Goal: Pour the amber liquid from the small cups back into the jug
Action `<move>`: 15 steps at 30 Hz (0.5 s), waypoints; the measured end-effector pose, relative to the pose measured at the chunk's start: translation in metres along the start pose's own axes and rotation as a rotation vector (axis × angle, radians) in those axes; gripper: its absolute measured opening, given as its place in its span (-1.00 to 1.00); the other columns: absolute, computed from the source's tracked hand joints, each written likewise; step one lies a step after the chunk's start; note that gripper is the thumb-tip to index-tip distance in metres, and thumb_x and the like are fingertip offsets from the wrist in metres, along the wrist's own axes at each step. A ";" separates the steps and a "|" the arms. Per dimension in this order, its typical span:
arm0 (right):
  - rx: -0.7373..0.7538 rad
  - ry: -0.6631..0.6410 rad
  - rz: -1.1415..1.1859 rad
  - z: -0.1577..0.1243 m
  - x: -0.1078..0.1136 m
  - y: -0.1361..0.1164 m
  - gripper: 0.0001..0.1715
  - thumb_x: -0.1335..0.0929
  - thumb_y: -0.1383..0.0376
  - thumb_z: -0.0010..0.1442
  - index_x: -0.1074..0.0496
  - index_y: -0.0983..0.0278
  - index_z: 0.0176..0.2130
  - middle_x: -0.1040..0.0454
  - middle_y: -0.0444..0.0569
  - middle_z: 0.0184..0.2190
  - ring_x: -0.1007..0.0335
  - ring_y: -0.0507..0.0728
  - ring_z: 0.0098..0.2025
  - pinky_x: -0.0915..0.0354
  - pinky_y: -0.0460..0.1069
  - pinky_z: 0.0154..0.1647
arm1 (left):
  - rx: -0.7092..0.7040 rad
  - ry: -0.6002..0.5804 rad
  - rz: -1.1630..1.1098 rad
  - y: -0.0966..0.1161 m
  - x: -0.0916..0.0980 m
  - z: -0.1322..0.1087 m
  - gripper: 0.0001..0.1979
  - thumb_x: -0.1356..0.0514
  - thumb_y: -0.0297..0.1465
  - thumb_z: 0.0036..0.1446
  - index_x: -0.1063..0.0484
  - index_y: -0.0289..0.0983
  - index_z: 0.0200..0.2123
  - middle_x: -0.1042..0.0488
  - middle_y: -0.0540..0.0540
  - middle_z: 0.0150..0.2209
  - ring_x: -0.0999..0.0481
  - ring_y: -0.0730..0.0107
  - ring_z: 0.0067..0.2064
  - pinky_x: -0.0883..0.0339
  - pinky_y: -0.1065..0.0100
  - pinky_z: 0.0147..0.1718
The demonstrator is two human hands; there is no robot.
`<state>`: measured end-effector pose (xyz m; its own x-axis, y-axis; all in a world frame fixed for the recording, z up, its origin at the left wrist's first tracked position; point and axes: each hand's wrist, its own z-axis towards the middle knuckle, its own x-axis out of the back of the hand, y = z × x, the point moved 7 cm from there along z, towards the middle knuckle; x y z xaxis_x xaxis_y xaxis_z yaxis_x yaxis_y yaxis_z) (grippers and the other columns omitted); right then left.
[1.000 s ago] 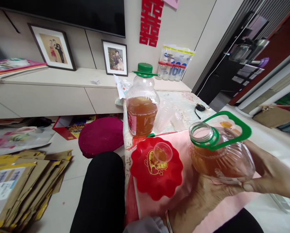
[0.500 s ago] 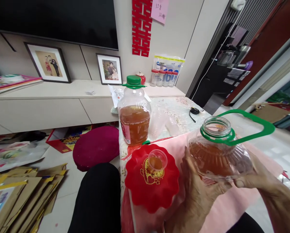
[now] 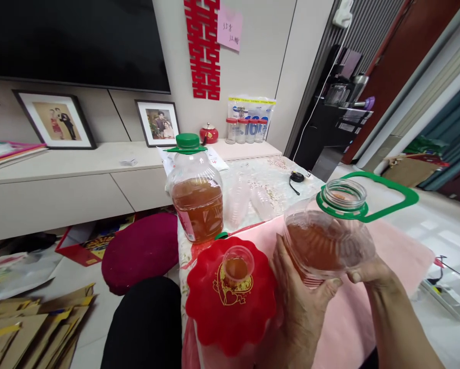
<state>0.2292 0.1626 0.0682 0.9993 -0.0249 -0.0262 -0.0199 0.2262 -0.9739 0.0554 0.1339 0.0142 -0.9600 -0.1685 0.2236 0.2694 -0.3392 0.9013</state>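
Between both my hands is a large clear plastic jug (image 3: 318, 243) of amber liquid. Its threaded mouth is uncapped, and a green loop handle sticks out to the right. My left hand (image 3: 301, 305) wraps the near left side of the jug, thumb across the front. My right hand (image 3: 374, 282) grips its lower right side, fingers partly hidden behind it. To the left of my left hand lies a red scalloped plate (image 3: 210, 320) with a gold heart print. On it stands a small clear plastic cup (image 3: 237, 266) holding some amber liquid.
A second jug (image 3: 197, 207), green-capped, stands behind the plate. Clear plastic cups (image 3: 239, 202) lie beside it on the patterned cloth, with a black tape measure (image 3: 297, 177) farther right. A pink cloth (image 3: 399, 251) lies beneath the held jug. Left are a maroon stool (image 3: 141, 251) and flattened cardboard (image 3: 41, 328).
The camera has turned, so the surroundings sit further left and lower in view. Both hands still hold the jug, whose body has shifted slightly left in view with its mouth at about the same spot.
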 end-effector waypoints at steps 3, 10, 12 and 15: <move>0.026 0.028 0.007 0.003 -0.001 0.000 0.48 -0.68 -0.02 -0.47 -0.22 0.07 0.37 -0.52 0.09 0.20 -0.30 0.54 0.32 -0.33 0.31 0.28 | -0.013 -0.025 0.042 0.000 -0.002 -0.002 0.16 -0.43 -0.03 0.01 0.16 -0.29 0.45 -0.22 -0.48 0.35 -0.30 -0.21 0.36 -0.40 -0.10 0.23; 0.070 -0.070 -0.041 0.016 -0.014 -0.010 -0.10 -0.54 -0.10 0.06 -0.34 0.13 0.27 -0.44 0.09 0.23 -0.38 0.40 0.25 -0.40 0.31 0.16 | -0.113 0.053 0.344 0.009 0.004 -0.006 0.05 -0.32 0.02 0.13 0.16 -0.26 0.46 -0.33 -0.44 0.29 -0.44 -0.19 0.27 -0.49 -0.07 0.13; 0.082 -0.047 -0.071 0.009 -0.012 -0.014 -0.39 -0.45 0.04 0.28 -0.37 0.17 0.22 -0.42 0.07 0.20 -0.41 0.31 0.19 -0.43 0.26 0.10 | -0.126 0.024 0.351 0.007 0.002 -0.006 0.04 -0.28 0.02 0.17 0.21 -0.26 0.47 -0.32 -0.44 0.31 -0.43 -0.15 0.28 -0.49 -0.04 0.13; 0.081 -0.032 -0.105 -0.011 -0.011 -0.016 -0.44 -0.43 0.08 0.31 -0.36 0.16 0.23 -0.40 0.06 0.23 -0.39 0.31 0.21 -0.40 0.28 0.13 | -0.114 -0.007 0.313 0.002 -0.001 -0.008 -0.01 -0.24 0.01 0.22 0.23 -0.26 0.47 -0.28 -0.44 0.34 -0.39 -0.12 0.31 -0.47 -0.05 0.16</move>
<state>0.2178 0.1481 0.0818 0.9963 -0.0215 0.0836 0.0861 0.3023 -0.9493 0.0572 0.1263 0.0132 -0.8299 -0.2748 0.4856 0.5575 -0.3733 0.7416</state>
